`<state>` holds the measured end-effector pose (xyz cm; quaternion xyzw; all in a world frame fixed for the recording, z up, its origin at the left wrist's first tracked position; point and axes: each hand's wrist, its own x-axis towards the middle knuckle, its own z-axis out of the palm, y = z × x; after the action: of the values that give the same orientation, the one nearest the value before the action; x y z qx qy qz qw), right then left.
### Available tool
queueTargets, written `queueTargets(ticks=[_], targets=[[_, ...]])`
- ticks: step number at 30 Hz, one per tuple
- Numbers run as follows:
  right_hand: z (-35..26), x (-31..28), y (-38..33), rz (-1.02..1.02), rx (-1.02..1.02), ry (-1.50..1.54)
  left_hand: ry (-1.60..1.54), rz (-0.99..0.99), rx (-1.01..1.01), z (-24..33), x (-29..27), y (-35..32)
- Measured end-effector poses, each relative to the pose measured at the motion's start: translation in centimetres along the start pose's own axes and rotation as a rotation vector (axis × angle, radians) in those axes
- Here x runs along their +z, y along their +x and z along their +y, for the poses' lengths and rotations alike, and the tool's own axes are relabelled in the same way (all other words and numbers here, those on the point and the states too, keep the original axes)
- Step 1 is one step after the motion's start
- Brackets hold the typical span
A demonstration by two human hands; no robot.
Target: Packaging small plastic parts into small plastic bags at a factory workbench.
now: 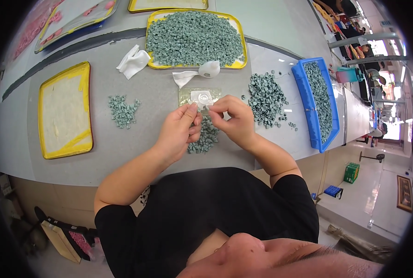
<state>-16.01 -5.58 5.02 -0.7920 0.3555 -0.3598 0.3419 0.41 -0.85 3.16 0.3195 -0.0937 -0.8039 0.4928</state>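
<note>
Both hands worked together over the table (160,88). Left hand (178,127): thumb against curled fingers, pinch nearly closed; could not tell if anything sat in it. Right hand (233,119): thumb and forefinger brought close, apparently on a small piece (205,108), grey-green, at the tips facing the left hand. Too small to make out its shape.

That piece was just at the near edge of a whitish dish (201,96), on a greenish mat (184,94). The near heap (203,137) of similar pieces lay under and between the hands, partly hidden.

Risks, my judgement: main one a dropped piece, from such a narrow fingertip hold; it would likely land in the near heap and be hard to pick out. A wrist or the heel of a hand dipping low could scatter that heap. Right elbow swinging out could knock the right heap (266,99) and mix it with strays near the blue bin (304,92). The left heap (123,112) sat farther off, so less exposed. Reaching forward might tip the white bottle (209,69), which lay near the full tray (245,48), or drag the cloth (184,78) over the dish. Fingers hid the contact, so a poor hold could go unnoticed.
</note>
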Motion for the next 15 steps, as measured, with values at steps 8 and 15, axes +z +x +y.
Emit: queueTargets(ticks=[8, 15], targets=[[0.50, -0.05, 0.20, 0.009, -0.444, -0.249, -0.001, 0.009, -0.018, -0.26, 0.07, -0.05], [0.57, 0.10, 0.63, -0.016, -0.544, -0.301, 0.007, -0.016, -0.001, -0.42, -0.42, 0.06]])
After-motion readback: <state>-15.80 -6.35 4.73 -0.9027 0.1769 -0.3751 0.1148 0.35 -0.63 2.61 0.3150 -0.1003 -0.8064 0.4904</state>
